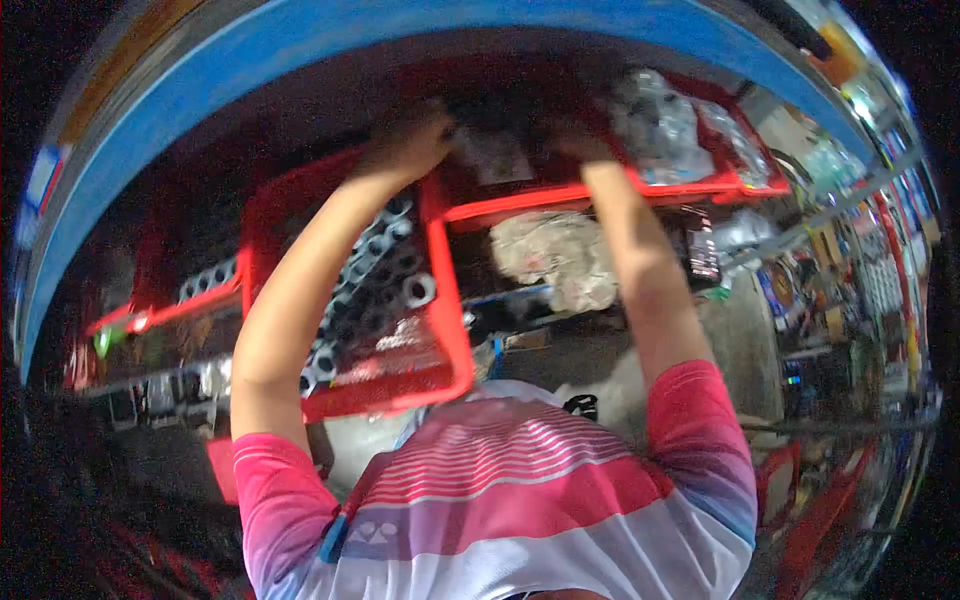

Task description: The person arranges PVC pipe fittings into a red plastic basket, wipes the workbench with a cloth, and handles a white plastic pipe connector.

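Both arms reach forward into the shadow under a shelf. My left hand point(425, 140) is over the far right corner of a red plastic tray point(455, 330) filled with dark grey tubular pieces point(385, 262); its fingers are dark and smeared. Over a second red bin point(520, 204) is my right hand point(578, 142), its fingers lost in the dark. Between the hands lies a pale, see-through piece point(500, 160), perhaps a plastic bag. Clear plastic bags point(655, 125) fill the bin's right part. Whether either hand grips anything is hidden.
A blue shelf edge point(480, 20) arches across the top. Below the second bin lies a crumpled beige cloth or bag point(555, 255). More grey pieces point(208, 280) sit in a red bin at the left. Cluttered shelves point(840, 270) line the right side.
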A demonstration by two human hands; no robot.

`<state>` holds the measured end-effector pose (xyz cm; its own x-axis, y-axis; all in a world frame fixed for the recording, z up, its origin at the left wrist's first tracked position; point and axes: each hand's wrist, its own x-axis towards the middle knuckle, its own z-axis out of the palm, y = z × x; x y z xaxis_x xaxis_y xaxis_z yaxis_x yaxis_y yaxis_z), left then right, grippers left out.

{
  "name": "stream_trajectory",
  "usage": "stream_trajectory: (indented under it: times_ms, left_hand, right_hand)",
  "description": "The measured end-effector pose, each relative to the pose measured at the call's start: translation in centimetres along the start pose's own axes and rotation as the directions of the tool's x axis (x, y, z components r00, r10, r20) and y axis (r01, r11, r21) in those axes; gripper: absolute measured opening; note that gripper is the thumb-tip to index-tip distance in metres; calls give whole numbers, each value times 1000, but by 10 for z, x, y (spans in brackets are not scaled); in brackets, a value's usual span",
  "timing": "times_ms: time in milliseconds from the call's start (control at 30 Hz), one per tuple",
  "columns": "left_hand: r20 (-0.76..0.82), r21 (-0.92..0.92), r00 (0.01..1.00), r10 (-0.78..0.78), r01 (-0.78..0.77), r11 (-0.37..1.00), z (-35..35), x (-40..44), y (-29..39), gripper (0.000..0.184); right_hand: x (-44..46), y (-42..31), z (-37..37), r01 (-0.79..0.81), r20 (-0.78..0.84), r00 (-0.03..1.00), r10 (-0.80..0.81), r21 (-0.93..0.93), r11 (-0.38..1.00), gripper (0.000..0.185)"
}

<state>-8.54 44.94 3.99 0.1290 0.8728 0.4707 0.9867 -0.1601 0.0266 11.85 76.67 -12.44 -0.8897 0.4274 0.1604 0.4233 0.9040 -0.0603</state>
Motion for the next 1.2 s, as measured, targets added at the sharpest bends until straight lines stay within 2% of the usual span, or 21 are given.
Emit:
stream_trajectory:
  times_ms: [33,67,133,167,200,267,300,367,433,500,567,633,700,833,900,933,1000,1033,1133,1167,1200]
  left_hand:
    - [-6,-85,1000,16,-16,996,-15,-14,4,23]
    - [-25,-166,999,25,-28,986,-32,-27,6,24]
    - [-50,-216,998,-41,30,976,-79,-67,20,26]
    - [92,-209,985,-148,165,964,-99,-79,25,25]
    - [9,-172,998,-55,56,984,-109,-94,20,23]
    - [-85,-167,996,6,-20,986,-124,-126,15,20]
    - [-85,-161,996,-13,-1,987,-130,-140,15,20]
    - [-27,-197,998,-59,52,979,-138,-164,16,19]
    - [9,-234,998,-68,69,970,-138,-183,19,18]
    - [64,-275,995,-82,97,957,-141,-200,24,17]
    - [101,-277,992,-77,102,956,-140,-216,27,17]
    - [131,-297,990,-54,91,951,-133,-234,22,18]
    - [161,-340,987,-23,78,937,-131,-244,19,18]
    - [226,-367,970,89,0,930,-122,-247,15,17]
    - [236,-375,961,142,-45,926,-116,-240,14,17]
    - [239,-397,954,180,-73,915,-113,-234,14,17]
    - [234,-425,942,239,-122,897,-102,-223,15,17]
    - [208,-453,941,266,-148,879,-92,-216,15,17]
    - [169,-516,933,319,-192,834,-72,-195,23,17]
    - [108,-497,925,365,-268,825,-60,-190,25,15]
    - [47,-471,912,408,-340,814,-49,-186,27,13]
  right_hand:
    - [3,-2,-6,-10,-1,1000,10,-159,987,33]
    - [-2,-20,-26,-32,-116,993,-31,-507,861,39]
    - [-5,14,-10,-7,-452,888,-88,-205,979,48]
    - [-3,-20,-34,-46,-513,855,-81,-230,972,47]
    - [-17,-55,-68,-95,-573,817,-66,-247,964,46]
    - [-32,-67,-96,-46,-386,922,-14,-144,988,45]
    - [-39,-81,-100,-25,-382,924,-32,-142,990,45]
    - [-64,-103,-110,-167,-547,832,96,-82,982,45]
    - [-102,-157,-144,-94,-541,823,174,174,980,45]
    - [-137,-201,-160,-126,-461,741,488,619,775,43]
    - [-176,-265,-184,-42,-502,711,492,668,743,46]
    - [-220,-266,-168,62,-500,661,560,780,623,50]
    - [-252,-291,-166,-30,-544,553,631,744,667,49]
    - [-305,-294,-133,-108,-552,443,707,749,653,48]
    - [-317,-302,-128,-450,-512,386,767,622,641,45]
    - [-319,-306,-127,-456,-521,369,770,620,638,45]
    - [-319,-318,-127,-269,-638,368,677,624,734,43]
    - [-315,-328,-136,-269,-739,410,535,462,845,44]
    - [-321,-354,-143,-225,-679,384,626,589,776,44]
    - [-326,-369,-146,-358,-586,313,748,657,664,42]
    - [-335,-374,-142,-368,-592,298,749,653,663,42]
